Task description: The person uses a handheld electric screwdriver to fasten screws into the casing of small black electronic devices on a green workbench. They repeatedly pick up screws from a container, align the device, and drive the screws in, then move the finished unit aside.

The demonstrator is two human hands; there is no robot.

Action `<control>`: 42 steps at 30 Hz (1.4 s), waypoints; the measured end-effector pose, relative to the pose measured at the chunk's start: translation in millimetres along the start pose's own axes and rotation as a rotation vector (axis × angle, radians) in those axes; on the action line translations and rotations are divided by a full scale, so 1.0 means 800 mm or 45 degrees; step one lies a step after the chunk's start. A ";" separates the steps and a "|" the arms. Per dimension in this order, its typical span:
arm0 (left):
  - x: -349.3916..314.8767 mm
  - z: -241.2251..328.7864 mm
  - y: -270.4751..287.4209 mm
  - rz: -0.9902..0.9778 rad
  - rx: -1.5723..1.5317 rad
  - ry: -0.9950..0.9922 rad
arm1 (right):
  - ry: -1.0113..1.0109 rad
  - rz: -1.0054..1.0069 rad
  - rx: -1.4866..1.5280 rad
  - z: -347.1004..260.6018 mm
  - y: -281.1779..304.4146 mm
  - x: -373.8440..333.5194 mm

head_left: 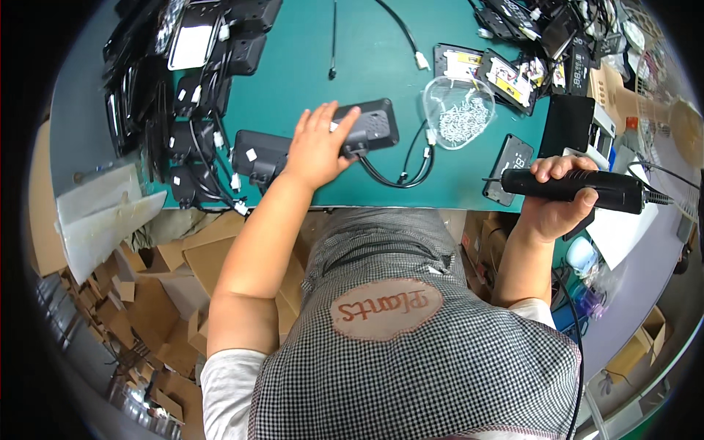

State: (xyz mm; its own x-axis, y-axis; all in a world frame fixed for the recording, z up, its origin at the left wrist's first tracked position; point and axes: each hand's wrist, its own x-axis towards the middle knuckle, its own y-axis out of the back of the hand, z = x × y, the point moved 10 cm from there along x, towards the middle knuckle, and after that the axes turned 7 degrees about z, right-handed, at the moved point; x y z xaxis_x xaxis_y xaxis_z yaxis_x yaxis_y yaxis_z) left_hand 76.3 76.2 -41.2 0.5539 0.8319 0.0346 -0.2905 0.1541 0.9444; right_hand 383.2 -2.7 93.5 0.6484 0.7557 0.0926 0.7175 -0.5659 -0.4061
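My left hand (317,150) lies over the left end of a black plastic casing (378,125) with a dotted grille. Its fingers are stretched and spread, and the thumb rests across the casing. Another black casing (253,155) with a white label sits beside that wrist. A black cable (402,183) with a white connector loops below the grille casing. At the right, my right hand (554,202) is closed around a black electric screwdriver (609,192), its thin bit pointing left. Under the bit lies a black display panel (511,165) near the table's front edge.
A clear dish of small silvery screws (463,117) stands on the green mat (293,44). Black units with cables (194,139) line the left side. Open casings with yellow-and-white labels (506,79) and tangled cables fill the back right. Cardboard boxes (158,315) lie below left.
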 end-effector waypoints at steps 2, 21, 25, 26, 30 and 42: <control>0.016 -0.006 0.002 -0.007 0.047 0.060 | 0.023 0.026 -0.005 0.003 0.009 0.010; 0.155 0.204 -0.107 -0.130 -0.184 -0.293 | 0.166 -0.063 0.100 0.016 0.028 0.055; 0.165 0.195 -0.119 -0.235 -0.227 -0.247 | 0.149 -0.045 0.114 0.018 0.036 0.061; 0.163 0.191 -0.119 -0.256 -0.253 -0.202 | 0.141 -0.014 0.110 0.020 0.038 0.061; 0.174 0.164 -0.093 0.042 -0.633 0.133 | 0.133 -0.002 0.121 0.018 0.036 0.067; 0.146 0.151 -0.151 -0.573 -1.911 1.106 | 0.142 0.015 0.088 0.010 0.007 0.071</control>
State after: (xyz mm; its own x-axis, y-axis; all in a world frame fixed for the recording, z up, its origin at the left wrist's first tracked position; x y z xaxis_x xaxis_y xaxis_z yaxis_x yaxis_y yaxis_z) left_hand 270.6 90.1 -111.8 0.3987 0.5309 -0.7478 -0.9117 0.3175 -0.2607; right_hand 422.1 39.1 89.4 0.6840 0.7052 0.1865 0.6927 -0.5477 -0.4692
